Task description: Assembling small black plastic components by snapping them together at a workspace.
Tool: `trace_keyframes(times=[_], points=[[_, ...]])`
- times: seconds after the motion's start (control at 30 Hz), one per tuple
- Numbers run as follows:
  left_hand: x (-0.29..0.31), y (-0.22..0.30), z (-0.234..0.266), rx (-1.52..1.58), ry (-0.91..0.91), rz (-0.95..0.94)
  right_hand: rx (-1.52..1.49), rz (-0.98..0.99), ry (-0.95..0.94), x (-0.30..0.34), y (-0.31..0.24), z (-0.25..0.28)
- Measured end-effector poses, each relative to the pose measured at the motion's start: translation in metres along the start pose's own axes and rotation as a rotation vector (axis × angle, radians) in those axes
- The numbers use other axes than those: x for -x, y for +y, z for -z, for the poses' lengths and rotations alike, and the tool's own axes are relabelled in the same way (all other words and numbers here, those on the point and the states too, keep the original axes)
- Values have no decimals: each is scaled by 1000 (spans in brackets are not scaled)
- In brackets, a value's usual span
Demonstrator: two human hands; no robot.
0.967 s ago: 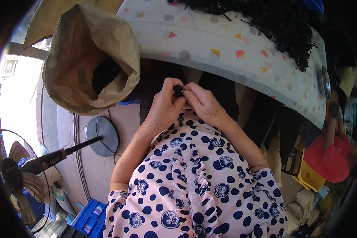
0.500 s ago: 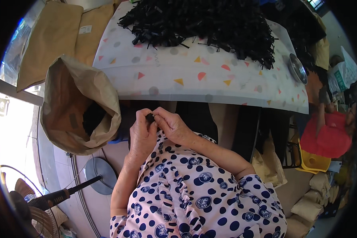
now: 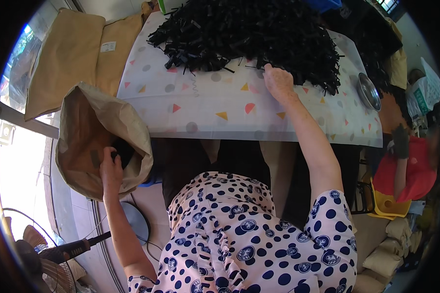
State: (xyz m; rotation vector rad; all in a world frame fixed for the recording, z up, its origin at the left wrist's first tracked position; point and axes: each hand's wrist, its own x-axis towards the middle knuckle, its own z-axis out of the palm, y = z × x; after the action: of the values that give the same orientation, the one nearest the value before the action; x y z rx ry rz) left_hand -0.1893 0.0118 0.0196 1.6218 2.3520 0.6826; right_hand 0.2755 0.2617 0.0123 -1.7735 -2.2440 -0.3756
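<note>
My left hand (image 3: 111,168) reaches into the mouth of a tall brown paper sack (image 3: 68,146), its fingers curled round a small black part (image 3: 114,155). More black stuff lies dark inside the sack, just behind those fingers. On the table, my right hand (image 3: 280,84) is at the near edge of a big heap of small black parts (image 3: 244,34), many with thin stems sticking out. Its fingers are drawn together at the heap, and what they pinch is hidden there.
A patterned white cloth covers the table (image 3: 210,105). A metal bowl (image 3: 369,92) stands at its right edge. Flat brown sacks (image 3: 66,58) lie at the far left, and a fan (image 3: 58,249) stands low left. At the right is a person in red (image 3: 415,168).
Both hands were together in front of my chest around a small black part. The left has gone left into the sack, and the right has stretched out to the heap.
</note>
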Motion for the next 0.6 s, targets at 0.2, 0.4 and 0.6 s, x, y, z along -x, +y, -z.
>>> trace_keyframes(times=[0.2, 0.4, 0.6], points=[[3, -2, -10, -177, 312, -278, -149, 38, 45, 4, -23, 14], [27, 122, -33, 1090, -422, -34, -1002, 231, -118, 78, -114, 60], [42, 140, -59, 1441, -674, 8, -1244, 311, -313, 141, -164, 64]])
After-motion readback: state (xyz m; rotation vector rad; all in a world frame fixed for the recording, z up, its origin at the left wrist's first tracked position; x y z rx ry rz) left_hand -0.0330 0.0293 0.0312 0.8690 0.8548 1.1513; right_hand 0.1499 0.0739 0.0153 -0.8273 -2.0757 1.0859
